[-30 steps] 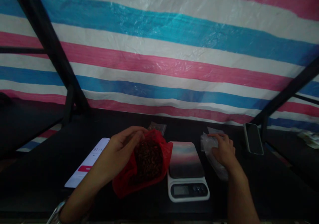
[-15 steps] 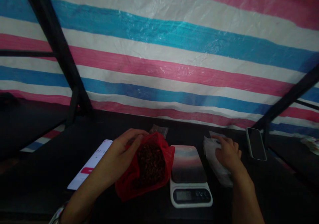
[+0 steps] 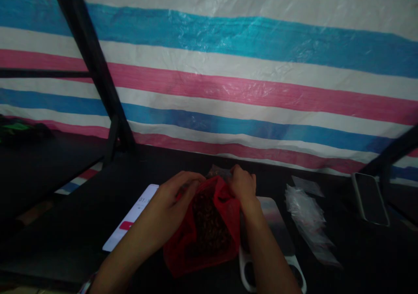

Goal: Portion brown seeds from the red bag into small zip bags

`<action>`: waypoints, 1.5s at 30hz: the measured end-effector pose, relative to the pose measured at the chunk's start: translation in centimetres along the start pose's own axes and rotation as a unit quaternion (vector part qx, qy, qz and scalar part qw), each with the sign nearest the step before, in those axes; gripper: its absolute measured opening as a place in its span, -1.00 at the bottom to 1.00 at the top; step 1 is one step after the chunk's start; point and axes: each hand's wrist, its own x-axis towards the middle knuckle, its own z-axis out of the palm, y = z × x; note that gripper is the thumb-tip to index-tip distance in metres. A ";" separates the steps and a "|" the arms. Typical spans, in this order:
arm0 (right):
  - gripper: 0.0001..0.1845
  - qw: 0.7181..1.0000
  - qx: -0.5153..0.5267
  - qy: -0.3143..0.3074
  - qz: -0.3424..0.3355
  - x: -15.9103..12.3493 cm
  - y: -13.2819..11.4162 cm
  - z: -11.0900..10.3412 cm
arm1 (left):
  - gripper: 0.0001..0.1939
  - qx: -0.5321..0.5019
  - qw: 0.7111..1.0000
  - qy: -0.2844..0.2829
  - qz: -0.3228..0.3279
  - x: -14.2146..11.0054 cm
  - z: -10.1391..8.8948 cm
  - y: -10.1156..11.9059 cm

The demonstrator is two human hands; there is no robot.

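A red plastic bag stands open on the black table, filled with small dark brown pieces whose kind is too dim to make out. My left hand is closed on the bag's left rim, thumb toward the opening. At the right rim my right hand has its fingers curled on the red plastic; its fingertips are partly hidden. Just behind the bag lies a small clear bag with brown contents. My right forearm crosses over a white kitchen scale and covers part of its display.
A pile of clear zip bags lies right of the scale, with one flat zip bag behind it. A dark phone rests at the far right. Left of my arm is a phone with a lit screen. Striped plastic sheeting hangs behind.
My right hand has left the pile of clear bags and moved left to the red bag's right rim. My left hand stays at the left rim. The view has shifted slightly.
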 end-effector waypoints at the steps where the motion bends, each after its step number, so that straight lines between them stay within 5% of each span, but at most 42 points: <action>1: -0.66 1.000 0.007 -0.001 0.003 0.0 -0.1 0.1 | -0.69 -0.002 1.000 0.001 0.000 0.0 0.0 -0.1; 7: -0.71 0.992 0.112 0.046 -0.019 0.3 -0.3 -1.2 | -0.69 -0.025 0.999 0.020 -0.034 -0.1 0.1 -0.1; 11: -0.72 0.930 0.342 0.101 -0.087 -1.7 -0.9 -3.6 | -0.70 -0.105 0.989 0.072 -0.071 -0.2 1.2 0.5; 14: -0.74 0.891 0.420 0.088 -0.148 -5.0 -1.9 -5.0 | -0.70 -0.199 0.975 0.072 -0.064 -0.2 2.6 1.4; 19: -0.80 0.901 0.396 0.063 -0.165 -8.9 -2.2 -4.7 | -0.65 -0.305 0.950 -0.005 -0.063 0.0 3.5 2.1; 33: -0.75 0.903 0.403 0.013 -0.150 -9.8 0.1 -5.0 | -0.76 -0.274 0.956 -0.095 -0.046 -0.4 3.1 2.5; 41: -0.94 0.843 0.509 -0.004 -0.174 -10.1 -0.1 -5.4 | -0.76 -0.241 0.967 -0.076 -0.022 -1.0 2.8 2.6; 45: -0.89 0.828 0.540 0.051 -0.138 -10.1 -0.7 -5.0 | -0.76 -0.166 0.984 -0.066 -0.023 -1.3 2.8 3.4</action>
